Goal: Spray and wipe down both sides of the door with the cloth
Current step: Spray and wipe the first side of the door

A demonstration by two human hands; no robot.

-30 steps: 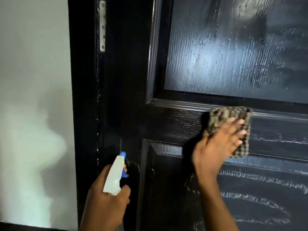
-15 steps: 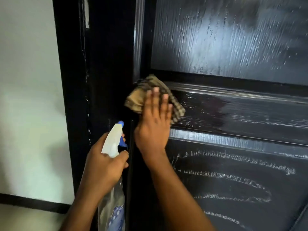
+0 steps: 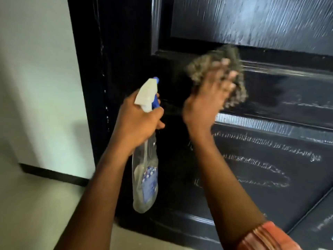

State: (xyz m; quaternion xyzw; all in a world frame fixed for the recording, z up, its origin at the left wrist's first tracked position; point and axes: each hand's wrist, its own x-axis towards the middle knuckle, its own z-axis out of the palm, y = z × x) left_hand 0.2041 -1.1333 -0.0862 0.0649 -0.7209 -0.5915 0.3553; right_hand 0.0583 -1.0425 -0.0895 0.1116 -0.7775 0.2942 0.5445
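Door [image 3: 266, 192], black, grained, streaked wet; left hand [image 3: 137, 121] grips spray bottle [image 3: 145, 179], right hand [image 3: 204, 103] presses cloth [image 3: 199, 69].

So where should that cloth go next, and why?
Probably down onto the lower panel. Whitish streaks lie unwiped across it, while the right hand presses the cloth on the rail just above. The left hand grips the spray bottle, but more spray hardly seems needed yet.
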